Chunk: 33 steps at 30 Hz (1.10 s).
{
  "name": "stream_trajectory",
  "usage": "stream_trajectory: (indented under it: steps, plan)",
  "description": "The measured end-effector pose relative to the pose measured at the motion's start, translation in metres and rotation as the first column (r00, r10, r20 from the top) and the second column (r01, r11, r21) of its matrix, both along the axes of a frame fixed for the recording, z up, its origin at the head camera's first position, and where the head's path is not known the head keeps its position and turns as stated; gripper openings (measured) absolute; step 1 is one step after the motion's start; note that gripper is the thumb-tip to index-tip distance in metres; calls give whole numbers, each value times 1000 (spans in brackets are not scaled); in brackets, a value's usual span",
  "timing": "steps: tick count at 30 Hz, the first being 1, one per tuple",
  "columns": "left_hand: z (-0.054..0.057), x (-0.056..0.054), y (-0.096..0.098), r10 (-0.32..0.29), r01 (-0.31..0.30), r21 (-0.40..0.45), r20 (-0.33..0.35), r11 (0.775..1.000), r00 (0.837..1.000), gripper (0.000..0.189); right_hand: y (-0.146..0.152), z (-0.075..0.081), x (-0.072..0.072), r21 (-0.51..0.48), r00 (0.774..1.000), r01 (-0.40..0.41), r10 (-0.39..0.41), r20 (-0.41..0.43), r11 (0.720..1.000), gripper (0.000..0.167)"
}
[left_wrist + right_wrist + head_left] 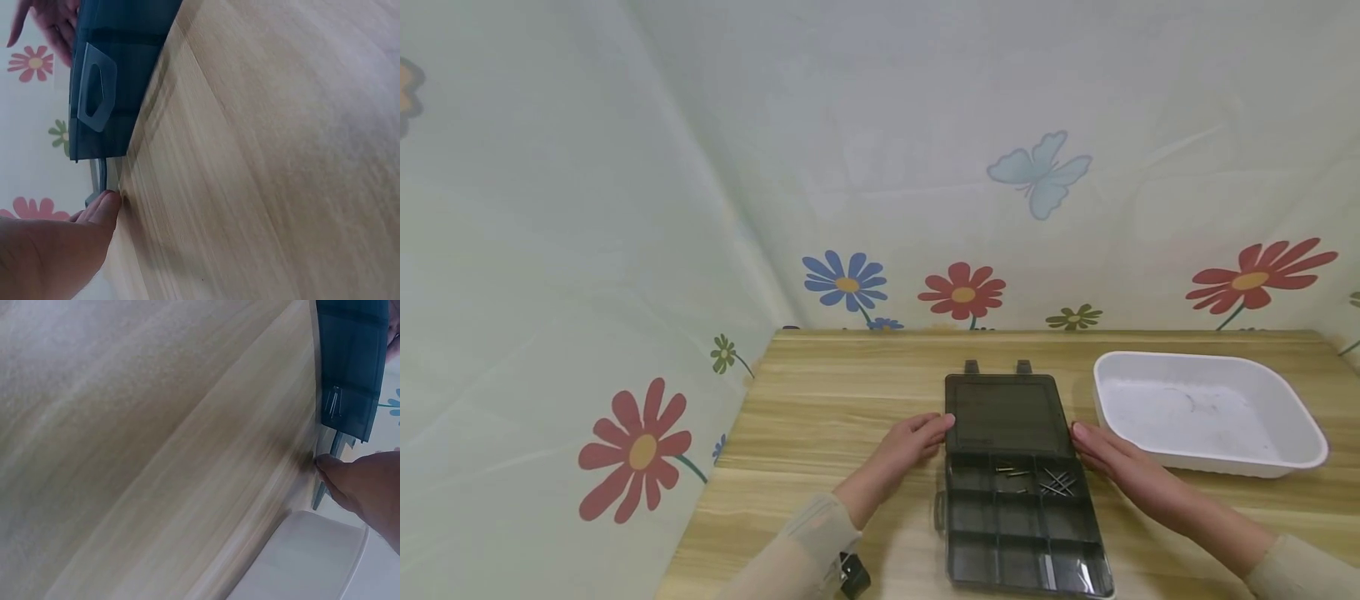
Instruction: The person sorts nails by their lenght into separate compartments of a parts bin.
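A dark translucent compartment box (1021, 518) lies unfolded on the wooden table, its lid (1006, 412) laid back flat behind it. In the back row, the middle compartment holds several small brass-coloured screws (1017, 474) and the right one several silver nails (1057, 482). My left hand (904, 454) is at the lid's left edge, thumb and fingers extended along it. On the other side, my right hand (1123, 467) rests against the lid's right edge with fairly straight fingers. In the left wrist view, the box's side latch (98, 87) hangs beyond the left thumb.
Right of the box stands a white plastic tray (1210, 467), close behind my right hand. A small black object (853, 575) shows beside the left sleeve. Behind the wooden table (835, 375) hangs a cloth (887, 167) printed with flowers and a butterfly.
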State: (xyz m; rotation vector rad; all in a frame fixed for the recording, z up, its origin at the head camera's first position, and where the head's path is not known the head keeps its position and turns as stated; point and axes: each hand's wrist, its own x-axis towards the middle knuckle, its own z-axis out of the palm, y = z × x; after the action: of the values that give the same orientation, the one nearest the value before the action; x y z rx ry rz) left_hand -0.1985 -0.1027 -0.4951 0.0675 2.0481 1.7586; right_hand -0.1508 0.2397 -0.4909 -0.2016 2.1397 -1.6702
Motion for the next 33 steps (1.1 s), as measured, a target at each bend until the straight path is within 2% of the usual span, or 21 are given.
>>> stream_trajectory:
  steps: [5,14,24,29,33]
  plan:
    - [3,1,1,15,-15,29,-6,999,1000,82,0,1,1,42,1000,20,-20,-11,999,75]
    - [8,2,-1,38,-36,83,-24,996,999,78,2,4,0,-47,997,15,-19,-70,999,73]
    - [17,6,-6,0,6,102,-58,995,998,78,13,7,2,-154,992,-2,-18,-125,988,65]
    - [21,8,-11,-14,21,91,-77,996,997,73,17,14,3,-115,989,-23,5,-150,993,64]
    - [26,11,-15,-54,61,75,-101,995,993,74,21,19,4,-88,984,-52,36,-175,995,60]
